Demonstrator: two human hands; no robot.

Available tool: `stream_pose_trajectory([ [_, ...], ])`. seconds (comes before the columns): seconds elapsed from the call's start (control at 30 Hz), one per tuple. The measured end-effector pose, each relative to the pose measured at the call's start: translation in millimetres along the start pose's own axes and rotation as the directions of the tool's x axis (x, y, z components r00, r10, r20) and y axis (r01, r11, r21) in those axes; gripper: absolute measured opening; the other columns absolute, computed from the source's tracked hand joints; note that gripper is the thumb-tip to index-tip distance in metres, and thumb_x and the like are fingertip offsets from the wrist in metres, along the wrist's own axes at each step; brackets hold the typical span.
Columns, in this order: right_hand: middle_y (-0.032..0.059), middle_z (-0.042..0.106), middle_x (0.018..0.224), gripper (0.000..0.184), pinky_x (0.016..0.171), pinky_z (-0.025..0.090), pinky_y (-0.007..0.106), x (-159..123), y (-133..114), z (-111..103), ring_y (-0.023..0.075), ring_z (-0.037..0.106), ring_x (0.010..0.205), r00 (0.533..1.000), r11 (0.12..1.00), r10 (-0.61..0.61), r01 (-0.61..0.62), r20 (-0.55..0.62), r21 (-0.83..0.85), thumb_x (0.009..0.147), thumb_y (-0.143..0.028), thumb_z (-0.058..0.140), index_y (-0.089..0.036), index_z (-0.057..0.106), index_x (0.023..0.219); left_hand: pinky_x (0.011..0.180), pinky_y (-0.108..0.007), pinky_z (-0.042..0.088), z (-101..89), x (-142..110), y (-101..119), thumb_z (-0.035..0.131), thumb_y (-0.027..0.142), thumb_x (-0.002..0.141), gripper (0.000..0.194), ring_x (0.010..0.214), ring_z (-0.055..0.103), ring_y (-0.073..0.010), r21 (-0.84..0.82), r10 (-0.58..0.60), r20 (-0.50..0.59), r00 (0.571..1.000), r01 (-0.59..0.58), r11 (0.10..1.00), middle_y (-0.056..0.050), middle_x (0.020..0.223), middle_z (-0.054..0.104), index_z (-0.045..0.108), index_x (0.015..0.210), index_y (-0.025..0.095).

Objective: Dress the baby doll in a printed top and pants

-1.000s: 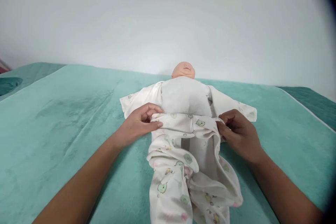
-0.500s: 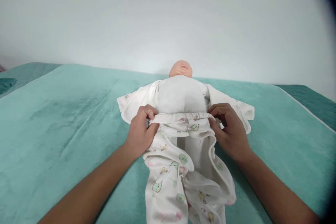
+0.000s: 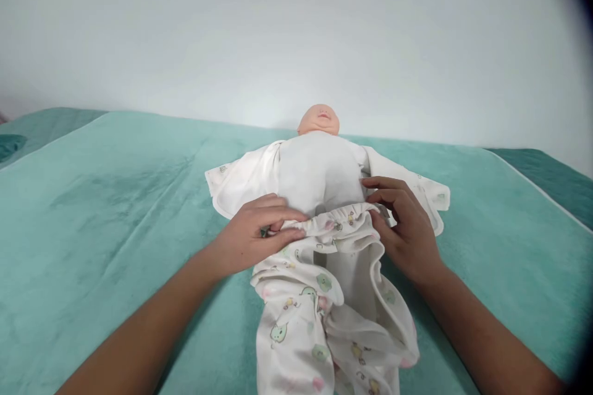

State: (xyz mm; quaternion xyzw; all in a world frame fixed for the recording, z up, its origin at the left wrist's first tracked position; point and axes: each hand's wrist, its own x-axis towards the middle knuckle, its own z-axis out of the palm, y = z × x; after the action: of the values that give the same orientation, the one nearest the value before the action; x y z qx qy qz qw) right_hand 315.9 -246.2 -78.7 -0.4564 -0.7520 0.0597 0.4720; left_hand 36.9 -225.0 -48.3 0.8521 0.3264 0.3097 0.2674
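Note:
A baby doll [image 3: 319, 120] lies on its back with a white soft torso [image 3: 301, 163] and an opened white jacket [image 3: 248, 176] spread under its arms. Patterned baby pants [image 3: 296, 321], with an open crotch, cover its legs up to the waist. My left hand [image 3: 264, 228] pinches the pants' waistband between thumb and fingers, near its middle left. At the waistband's right end, my right hand [image 3: 398, 219] grips the edge with thumb and a finger, its index finger stretched out toward the torso.
A teal plush blanket [image 3: 139, 210] with a pale edge lies under the doll. Darker teal quilted cover [image 3: 542, 176] shows at the far right and left. Behind stands a plain white wall [image 3: 231, 31].
My left hand has shifted right along the waistband, which now sags and bunches instead of lying taut. My right hand stays near the same spot, its index finger more extended.

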Motion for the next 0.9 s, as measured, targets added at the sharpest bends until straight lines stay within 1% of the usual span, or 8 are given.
stream_pose_trajectory([
  [0.2,0.0088,0.061,0.128,0.021,0.091,0.05,0.041,-2.6,-4.3,-0.4,0.0245,0.059,0.116,1.0,0.999,-0.011,0.011,-0.005,-0.043,0.089,-0.014,0.056,-0.025,0.054,0.106,0.064,-0.028,0.039,3.2,-0.3,-0.8,0.065,0.026,0.089,0.015,0.067,0.048,-0.0126,0.169,0.294,-0.055,0.954,-0.281,0.945,0.001,0.067,0.053,0.071,0.101,0.019],
  [0.37,0.0081,0.057,0.139,0.029,0.1,0.047,0.045,-3.9,-4.2,2.5,0.0254,0.055,0.127,0.998,0.998,0.064,-0.064,0.016,0.012,0.089,-0.015,0.056,-0.027,0.053,0.115,0.071,-0.031,0.043,9.1,-2.7,1.2,0.065,0.019,0.088,0.014,0.075,0.053,-0.0143,0.218,0.379,-0.117,0.918,-0.348,0.912,-0.003,0.079,0.058,0.07,0.1,0.022],
  [0.47,0.0055,0.052,0.147,0.036,0.105,0.046,0.045,-4.5,-1.6,4.5,0.0243,0.051,0.133,0.987,0.98,0.153,-0.158,0.046,0.124,0.089,-0.018,0.056,-0.029,0.052,0.123,0.077,-0.033,0.047,17.2,-5.2,1.7,0.063,0.015,0.088,0.011,0.085,0.058,-0.0164,0.219,0.393,-0.199,0.898,-0.35,0.911,-0.005,0.089,0.062,0.07,0.095,0.022],
  [0.57,0.0037,0.049,0.149,0.046,0.106,0.047,0.044,-3.5,2.6,5.0,0.0242,0.052,0.131,0.97,0.954,0.225,-0.239,0.092,0.182,0.089,-0.022,0.058,-0.032,0.05,0.134,0.092,-0.039,0.048,25.9,-5.1,1.1,0.058,0.014,0.091,0.013,0.11,0.059,-0.0208,0.151,0.294,-0.314,0.903,-0.259,0.954,-0.008,0.113,0.067,0.066,0.097,0.022],
  [0.63,0.0037,0.054,0.145,0.051,0.103,0.048,0.044,-1.3,5.2,4.7,0.0248,0.058,0.124,0.963,0.956,0.244,-0.259,0.115,0.139,0.089,-0.024,0.059,-0.033,0.049,0.138,0.105,-0.045,0.043,29.9,-1.7,-0.3,0.056,0.018,0.094,0.009,0.129,0.051,-0.0237,0.053,0.153,-0.382,0.912,-0.144,0.988,-0.009,0.131,0.062,0.063,0.098,0.022],
  [0.7,0.0042,0.062,0.135,0.05,0.098,0.05,0.043,2.1,7.4,5.0,0.0251,0.063,0.116,0.963,0.964,0.246,-0.256,0.115,0.079,0.088,-0.027,0.061,-0.032,0.051,0.137,0.111,-0.046,0.038,31.5,4.6,-2.4,0.054,0.024,0.095,0.006,0.138,0.045,-0.0245,-0.074,-0.017,-0.416,0.909,-0.015,0.997,-0.008,0.142,0.056,0.059,0.098,0.022],
  [0.8,0.004,0.07,0.119,0.039,0.092,0.052,0.041,7.8,10.5,7.7,0.0237,0.066,0.106,0.971,0.972,0.231,-0.233,0.052,0.029,0.089,-0.027,0.06,-0.029,0.058,0.128,0.106,-0.042,0.042,29.5,16.6,-5.8,0.052,0.031,0.096,0.009,0.131,0.052,-0.0234,-0.205,-0.207,-0.412,0.888,0.131,0.97,-0.007,0.14,0.059,0.057,0.096,0.023],
  [0.9,0.0026,0.071,0.115,0.02,0.091,0.051,0.037,10.8,12.2,11.1,0.0205,0.066,0.103,0.98,0.976,0.198,-0.198,0.002,0.093,0.089,-0.019,0.056,-0.026,0.065,0.105,0.096,-0.035,0.047,23.9,28.0,-7.4,0.051,0.033,0.095,0.012,0.115,0.062,-0.0204,-0.175,-0.248,-0.411,0.877,0.191,0.966,-0.004,0.125,0.068,0.058,0.094,0.023],
])
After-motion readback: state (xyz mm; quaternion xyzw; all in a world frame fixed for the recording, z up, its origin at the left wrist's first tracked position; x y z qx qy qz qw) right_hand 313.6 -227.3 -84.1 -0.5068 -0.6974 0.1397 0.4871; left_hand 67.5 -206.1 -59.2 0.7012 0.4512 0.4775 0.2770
